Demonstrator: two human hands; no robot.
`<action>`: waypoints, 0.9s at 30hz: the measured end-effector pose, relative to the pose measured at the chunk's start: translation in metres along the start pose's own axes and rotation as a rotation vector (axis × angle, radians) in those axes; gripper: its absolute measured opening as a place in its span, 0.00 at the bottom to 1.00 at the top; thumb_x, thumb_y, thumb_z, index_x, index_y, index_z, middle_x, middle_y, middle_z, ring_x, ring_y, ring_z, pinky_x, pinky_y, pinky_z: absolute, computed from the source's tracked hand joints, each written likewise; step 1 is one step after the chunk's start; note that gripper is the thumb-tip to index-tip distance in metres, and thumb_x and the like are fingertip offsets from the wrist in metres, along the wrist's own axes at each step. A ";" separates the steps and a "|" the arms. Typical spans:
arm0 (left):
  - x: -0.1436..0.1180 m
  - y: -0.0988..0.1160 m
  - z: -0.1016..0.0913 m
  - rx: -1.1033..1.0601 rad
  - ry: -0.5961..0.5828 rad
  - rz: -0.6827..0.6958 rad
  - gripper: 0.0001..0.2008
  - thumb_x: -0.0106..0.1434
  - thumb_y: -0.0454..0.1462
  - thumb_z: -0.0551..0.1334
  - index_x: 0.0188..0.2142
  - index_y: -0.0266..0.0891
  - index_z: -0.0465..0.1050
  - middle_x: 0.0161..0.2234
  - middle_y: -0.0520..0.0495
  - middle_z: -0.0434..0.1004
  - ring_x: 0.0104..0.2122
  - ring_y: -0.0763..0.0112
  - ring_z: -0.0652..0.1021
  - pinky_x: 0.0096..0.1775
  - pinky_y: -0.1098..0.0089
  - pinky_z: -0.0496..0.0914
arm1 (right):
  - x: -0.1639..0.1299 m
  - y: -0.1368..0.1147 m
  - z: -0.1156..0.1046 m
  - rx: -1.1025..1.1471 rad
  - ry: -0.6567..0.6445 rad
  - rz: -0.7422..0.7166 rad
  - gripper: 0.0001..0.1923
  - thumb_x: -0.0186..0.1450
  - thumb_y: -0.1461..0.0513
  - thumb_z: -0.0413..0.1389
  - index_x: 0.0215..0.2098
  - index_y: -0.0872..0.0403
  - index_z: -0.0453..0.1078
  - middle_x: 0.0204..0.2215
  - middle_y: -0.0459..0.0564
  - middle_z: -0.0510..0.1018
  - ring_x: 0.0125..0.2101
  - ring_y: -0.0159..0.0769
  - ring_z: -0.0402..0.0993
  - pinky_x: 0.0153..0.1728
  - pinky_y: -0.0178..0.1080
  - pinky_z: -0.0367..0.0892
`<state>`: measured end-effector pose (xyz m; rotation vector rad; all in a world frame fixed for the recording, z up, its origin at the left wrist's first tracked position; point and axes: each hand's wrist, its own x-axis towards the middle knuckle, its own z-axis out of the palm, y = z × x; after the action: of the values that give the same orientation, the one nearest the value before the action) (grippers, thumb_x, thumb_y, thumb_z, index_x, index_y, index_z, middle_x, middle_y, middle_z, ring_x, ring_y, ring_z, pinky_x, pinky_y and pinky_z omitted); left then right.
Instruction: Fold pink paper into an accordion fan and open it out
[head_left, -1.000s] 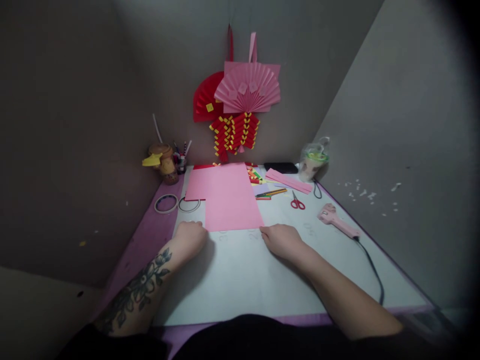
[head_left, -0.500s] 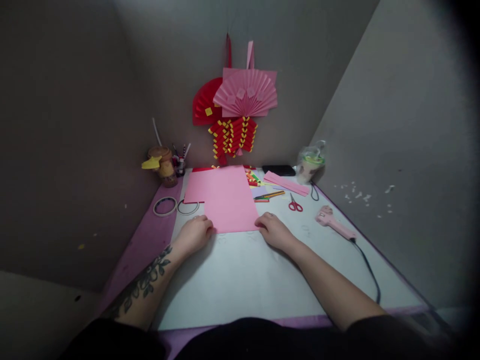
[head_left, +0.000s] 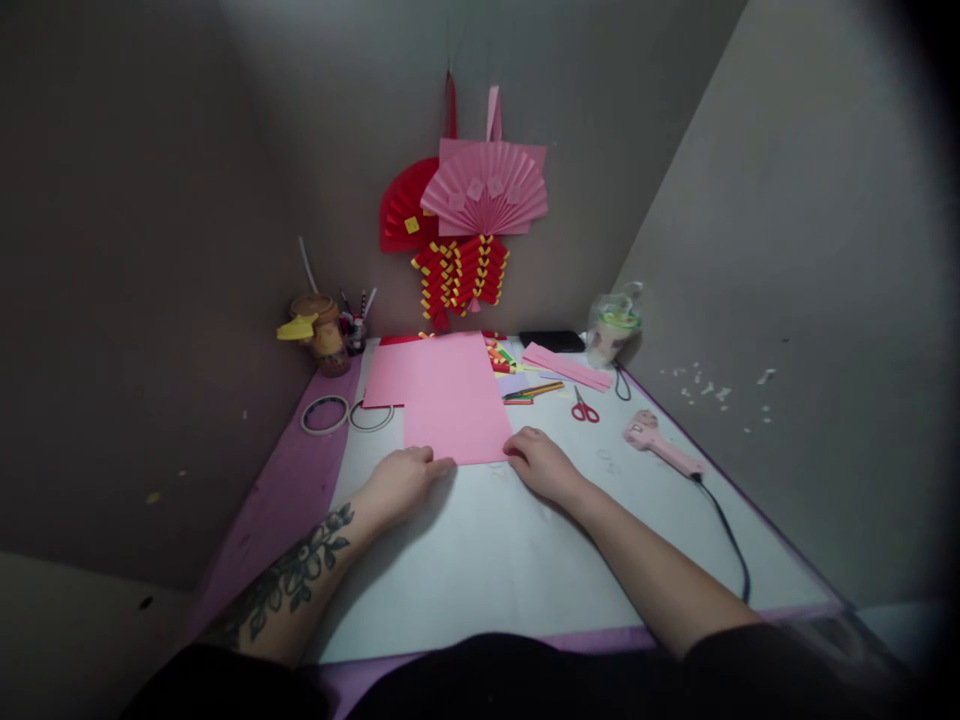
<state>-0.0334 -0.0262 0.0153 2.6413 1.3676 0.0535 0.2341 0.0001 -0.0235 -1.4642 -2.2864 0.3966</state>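
A sheet of pink paper (head_left: 457, 400) lies flat on the white table cover, overlapping another pink sheet (head_left: 384, 374) behind it to the left. With its thumb stretched along the near edge, my left hand (head_left: 401, 485) grips the front sheet left of its middle; its other fingers are curled and partly hidden. At the near right corner of the same sheet, my right hand (head_left: 544, 462) pinches the paper between thumb and fingers.
Scissors (head_left: 584, 406), pink strips (head_left: 567, 367) and a corded pink glue gun (head_left: 664, 445) lie to the right. Tape rolls (head_left: 325, 415) lie left. Cups (head_left: 327, 335) stand at the back corners. Paper fans (head_left: 487, 190) and firecracker garlands (head_left: 476, 272) hang on the wall.
My left hand has slid rightward along the paper's near edge, its thumb now reaching farther in. My right hand remains at the right corner. The whole view has shifted slightly.
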 end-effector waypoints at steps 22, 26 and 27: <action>-0.003 0.041 0.004 0.121 -0.202 -0.330 0.26 0.64 0.45 0.52 0.55 0.28 0.61 0.34 0.31 0.77 0.36 0.55 0.78 0.38 0.62 0.69 | -0.015 -0.061 0.016 -0.225 -0.194 -0.163 0.28 0.64 0.55 0.50 0.59 0.58 0.60 0.58 0.58 0.63 0.57 0.48 0.55 0.55 0.48 0.53; -0.009 0.034 0.004 0.029 -0.175 -0.414 0.23 0.64 0.46 0.53 0.48 0.29 0.70 0.32 0.29 0.76 0.36 0.52 0.78 0.38 0.60 0.68 | -0.017 -0.057 0.008 -0.284 -0.185 -0.099 0.25 0.62 0.56 0.52 0.55 0.57 0.64 0.56 0.59 0.66 0.56 0.50 0.57 0.52 0.48 0.55; -0.009 0.031 0.005 -0.041 -0.159 -0.390 0.22 0.63 0.45 0.53 0.46 0.30 0.72 0.31 0.29 0.76 0.36 0.51 0.78 0.38 0.59 0.68 | -0.017 -0.055 0.004 -0.296 -0.186 -0.083 0.23 0.62 0.56 0.53 0.53 0.57 0.66 0.55 0.59 0.67 0.55 0.51 0.59 0.51 0.48 0.56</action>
<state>-0.0131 -0.0522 0.0163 2.2440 1.7694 -0.1707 0.1943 -0.0378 -0.0060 -1.5157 -2.6361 0.1814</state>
